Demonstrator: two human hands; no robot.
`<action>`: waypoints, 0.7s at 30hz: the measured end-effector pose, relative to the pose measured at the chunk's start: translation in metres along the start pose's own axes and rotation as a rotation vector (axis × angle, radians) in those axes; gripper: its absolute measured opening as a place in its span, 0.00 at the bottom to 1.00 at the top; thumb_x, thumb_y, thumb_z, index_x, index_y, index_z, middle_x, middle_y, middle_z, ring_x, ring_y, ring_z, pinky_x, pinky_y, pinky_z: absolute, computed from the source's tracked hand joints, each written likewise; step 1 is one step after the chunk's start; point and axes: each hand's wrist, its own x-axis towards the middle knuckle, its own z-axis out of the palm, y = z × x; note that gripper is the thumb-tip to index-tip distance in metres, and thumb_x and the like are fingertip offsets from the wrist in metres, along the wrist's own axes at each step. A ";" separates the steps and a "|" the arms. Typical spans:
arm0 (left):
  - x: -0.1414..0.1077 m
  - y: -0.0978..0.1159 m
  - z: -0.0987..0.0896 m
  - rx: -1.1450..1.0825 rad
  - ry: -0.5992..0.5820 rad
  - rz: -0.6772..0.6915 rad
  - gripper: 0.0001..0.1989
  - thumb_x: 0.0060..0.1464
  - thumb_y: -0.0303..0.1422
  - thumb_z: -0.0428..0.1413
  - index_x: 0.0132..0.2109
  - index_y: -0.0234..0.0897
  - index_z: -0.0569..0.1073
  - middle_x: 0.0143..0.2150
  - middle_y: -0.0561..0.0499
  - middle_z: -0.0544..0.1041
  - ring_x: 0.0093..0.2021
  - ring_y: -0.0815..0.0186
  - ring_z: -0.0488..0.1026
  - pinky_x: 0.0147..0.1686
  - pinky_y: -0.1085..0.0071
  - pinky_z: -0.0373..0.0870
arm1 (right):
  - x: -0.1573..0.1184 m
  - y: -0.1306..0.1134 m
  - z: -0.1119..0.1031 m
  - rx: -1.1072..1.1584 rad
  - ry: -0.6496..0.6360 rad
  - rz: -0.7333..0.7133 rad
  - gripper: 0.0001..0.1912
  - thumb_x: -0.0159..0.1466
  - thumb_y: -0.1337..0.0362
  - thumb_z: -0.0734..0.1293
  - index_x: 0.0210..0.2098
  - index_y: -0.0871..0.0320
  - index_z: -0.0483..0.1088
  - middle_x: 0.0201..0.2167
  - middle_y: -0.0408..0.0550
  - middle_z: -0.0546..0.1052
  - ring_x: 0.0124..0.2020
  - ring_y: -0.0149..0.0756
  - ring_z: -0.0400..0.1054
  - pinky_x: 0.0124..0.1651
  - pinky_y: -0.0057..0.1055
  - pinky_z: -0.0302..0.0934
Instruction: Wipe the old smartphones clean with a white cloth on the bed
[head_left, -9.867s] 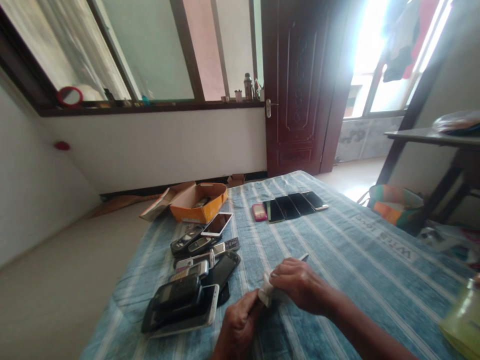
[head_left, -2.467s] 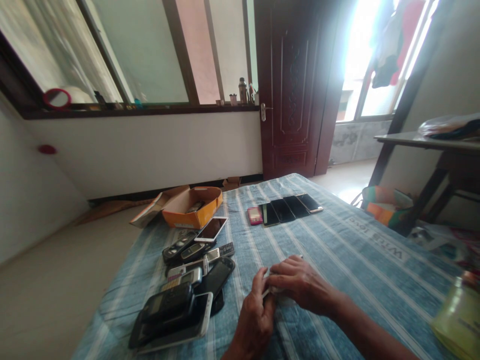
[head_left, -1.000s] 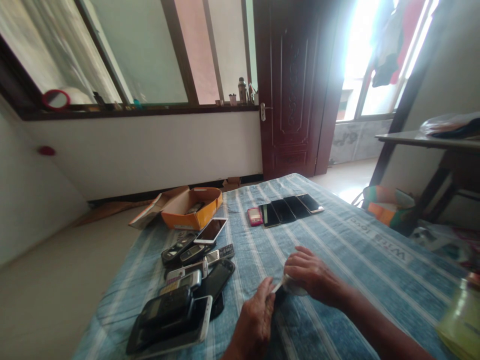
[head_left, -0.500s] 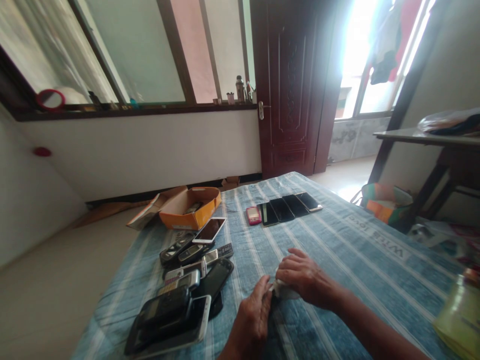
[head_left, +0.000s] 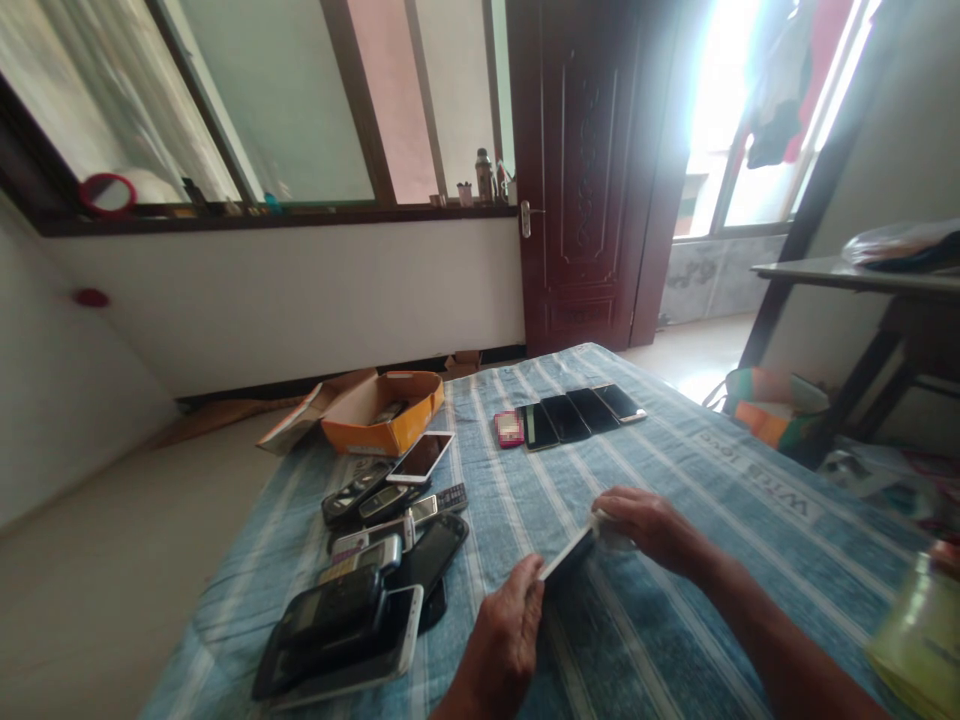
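My left hand (head_left: 501,628) is closed on the near end of a mobile phone (head_left: 568,560), which is tilted so that its pale edge faces up. At the phone's far end, my right hand (head_left: 658,527) is closed over a crumpled white wipe (head_left: 616,532), partly hidden under the fingers. To the left lies a heap of old phones, with a black phone (head_left: 330,610) on top of a larger white-edged one (head_left: 405,640). Farther off, a small pink phone (head_left: 509,428) sits at the left end of a row of dark phones (head_left: 566,417).
An open orange box (head_left: 382,430) stands at the bed's far left edge, near a white phone (head_left: 421,457). A striped blue sheet (head_left: 675,620) covers the bed. At the right edge is a bottle of yellowish liquid (head_left: 919,625). A table (head_left: 862,275) stands beyond.
My right hand has slid away from my left, forward and right along the phone with the wipe, exposing the phone's edge. The left hand stays almost in place.
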 end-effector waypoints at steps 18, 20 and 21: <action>0.002 0.001 0.003 -0.013 0.007 0.015 0.14 0.65 0.38 0.43 0.50 0.40 0.69 0.40 0.48 0.79 0.40 0.62 0.78 0.42 0.72 0.74 | 0.017 -0.043 0.023 -0.092 0.045 -0.264 0.11 0.69 0.65 0.56 0.36 0.57 0.69 0.31 0.46 0.73 0.35 0.32 0.66 0.45 0.32 0.58; 0.002 0.001 0.003 -0.014 0.001 0.011 0.14 0.65 0.38 0.43 0.50 0.40 0.69 0.40 0.48 0.79 0.39 0.63 0.78 0.41 0.72 0.74 | 0.015 -0.035 0.019 -0.067 0.034 -0.227 0.10 0.69 0.65 0.57 0.37 0.57 0.70 0.32 0.46 0.73 0.37 0.32 0.66 0.45 0.32 0.58; 0.001 0.001 0.004 -0.015 0.009 0.010 0.15 0.65 0.38 0.43 0.50 0.40 0.69 0.39 0.48 0.79 0.38 0.63 0.78 0.41 0.72 0.74 | 0.014 -0.031 0.018 -0.050 0.029 -0.204 0.10 0.69 0.65 0.57 0.38 0.57 0.70 0.33 0.47 0.74 0.38 0.33 0.66 0.45 0.32 0.58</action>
